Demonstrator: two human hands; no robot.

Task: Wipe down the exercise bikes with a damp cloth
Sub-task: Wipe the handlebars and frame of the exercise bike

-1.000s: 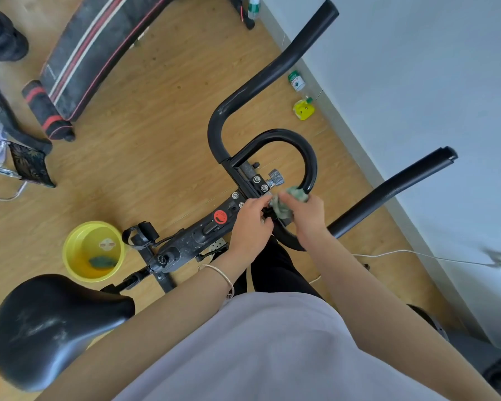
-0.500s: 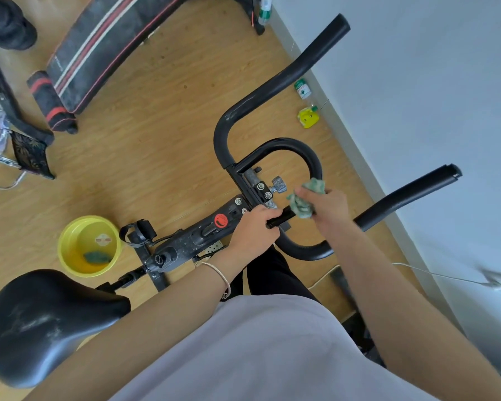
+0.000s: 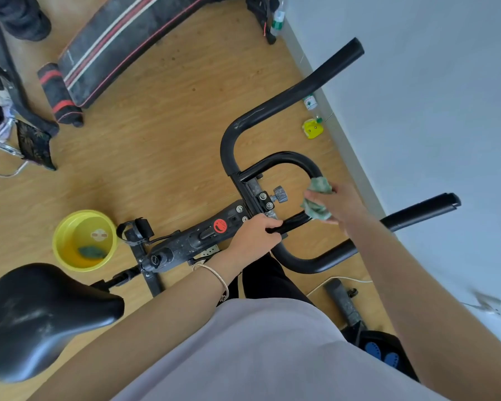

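Your right hand (image 3: 342, 205), pinching the bunched green cloth (image 3: 315, 198), has slid away from the stem knob (image 3: 280, 194) onto the loop bar's (image 3: 284, 157) curve beyond it, so the exercise bike (image 3: 185, 241) wipe is advancing. Your left hand (image 3: 255, 237) grips the bar just below the knob, apart from the right. The mark on the red sticker (image 3: 220, 226) left of the knob can't be read

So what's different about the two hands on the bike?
The left hand grips the handlebar loop directly; the right hand holds a green cloth against the loop's curve. The left wrist wears a thin bracelet; the right wrist is bare. Both hands are on the same black loop.
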